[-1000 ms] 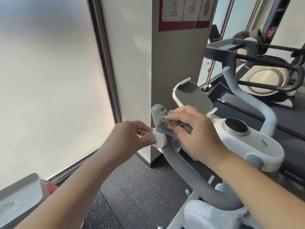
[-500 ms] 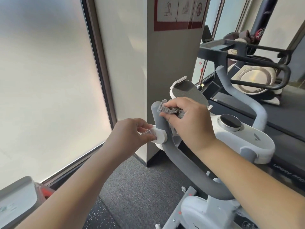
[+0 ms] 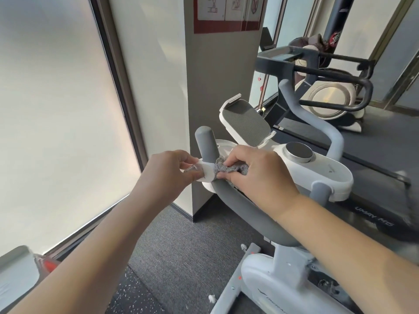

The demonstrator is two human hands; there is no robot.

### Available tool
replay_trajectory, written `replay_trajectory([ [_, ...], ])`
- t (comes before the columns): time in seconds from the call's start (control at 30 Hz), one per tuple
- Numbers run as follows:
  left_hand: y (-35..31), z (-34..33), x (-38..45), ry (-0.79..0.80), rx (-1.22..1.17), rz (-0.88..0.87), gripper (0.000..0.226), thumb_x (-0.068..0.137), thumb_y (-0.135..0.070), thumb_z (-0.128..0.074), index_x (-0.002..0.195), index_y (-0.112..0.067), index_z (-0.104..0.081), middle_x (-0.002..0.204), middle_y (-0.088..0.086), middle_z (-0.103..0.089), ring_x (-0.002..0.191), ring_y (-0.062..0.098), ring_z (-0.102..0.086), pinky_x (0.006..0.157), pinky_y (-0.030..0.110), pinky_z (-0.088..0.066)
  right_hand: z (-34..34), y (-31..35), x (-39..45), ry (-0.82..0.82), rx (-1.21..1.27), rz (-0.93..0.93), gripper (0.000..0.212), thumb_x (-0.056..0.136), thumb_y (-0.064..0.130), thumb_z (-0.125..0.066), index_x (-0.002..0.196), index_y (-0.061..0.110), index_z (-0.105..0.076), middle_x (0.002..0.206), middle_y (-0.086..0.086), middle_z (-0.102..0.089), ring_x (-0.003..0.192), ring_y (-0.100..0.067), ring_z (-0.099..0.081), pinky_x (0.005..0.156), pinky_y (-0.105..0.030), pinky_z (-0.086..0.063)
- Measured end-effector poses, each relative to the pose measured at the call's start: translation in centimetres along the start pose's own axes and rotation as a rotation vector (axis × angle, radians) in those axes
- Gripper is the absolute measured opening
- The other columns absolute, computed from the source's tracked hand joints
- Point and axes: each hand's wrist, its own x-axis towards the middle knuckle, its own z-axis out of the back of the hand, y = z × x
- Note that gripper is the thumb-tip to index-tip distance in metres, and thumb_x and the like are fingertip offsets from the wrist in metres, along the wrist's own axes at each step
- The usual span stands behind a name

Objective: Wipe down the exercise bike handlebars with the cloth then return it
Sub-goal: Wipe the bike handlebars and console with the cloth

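At the middle of the view both hands meet on the near handlebar of the exercise bike. The right hand (image 3: 256,173) has its fingers curled round a bunched grey cloth (image 3: 223,167) and presses it onto the grey foam of the handlebar (image 3: 244,209), just below the bar's upright tip at 12 o'clock from the cloth. The left hand (image 3: 169,172), at 9 o'clock from the cloth, pinches a small white knob (image 3: 207,174) that sticks out of the bar's side; a bit of metal shows between its fingers, though what it is cannot be told. Cloth and knob touch.

Outward from the hands, the grey bar sweeps down toward 5 o'clock to the bike's white frame (image 3: 267,279). At 1 o'clock from the cloth sits the white console (image 3: 326,173) with its round dial (image 3: 298,152), and a tilted phone holder (image 3: 246,123) stands behind it at 12 o'clock. The second handlebar (image 3: 317,123) rises beyond the console at 2 o'clock, with no hand or cloth near it.

Judging from this, the wiping is under way and nowhere near its end: the cloth is working the upper part of the near bar, the long lower run and the far bar look yet to be covered, and no place to put the cloth back can be made out. Returning it is plainly not yet done.
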Motion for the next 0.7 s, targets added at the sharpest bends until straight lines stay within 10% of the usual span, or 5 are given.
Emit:
replay_trajectory([
  [0.47, 0.5, -0.5, -1.0, -0.034, -0.007, -0.052, 0.032, 0.085, -0.040, -0.067, 0.116, -0.033, -0.066, 0.110, -0.008, -0.070, 0.080, 0.003, -0.061, 0.065, 0.003, -0.036, -1.7, 0.1, -0.9, 0.008, 0.074, -0.038, 0.010, 0.077, 0.020, -0.078, 0.082, 0.016, -0.071, 0.087, 0.005, -0.055, 0.083, -0.005, -0.055, 0.075, -0.009, -0.041],
  [0.7, 0.6, -0.7, -2.3, -0.040, -0.035, -0.070, 0.041, 0.084, -0.039, -0.066, 0.124, -0.040, -0.058, 0.100, -0.017, -0.067, 0.076, -0.004, -0.062, 0.065, 0.009, -0.042, 0.6, -1.6, -1.9, 0.246, -0.008, -0.036, 0.011, 0.071, 0.023, -0.082, 0.079, 0.023, -0.075, 0.084, 0.012, -0.064, 0.085, -0.009, -0.060, 0.083, -0.036, -0.048],
])
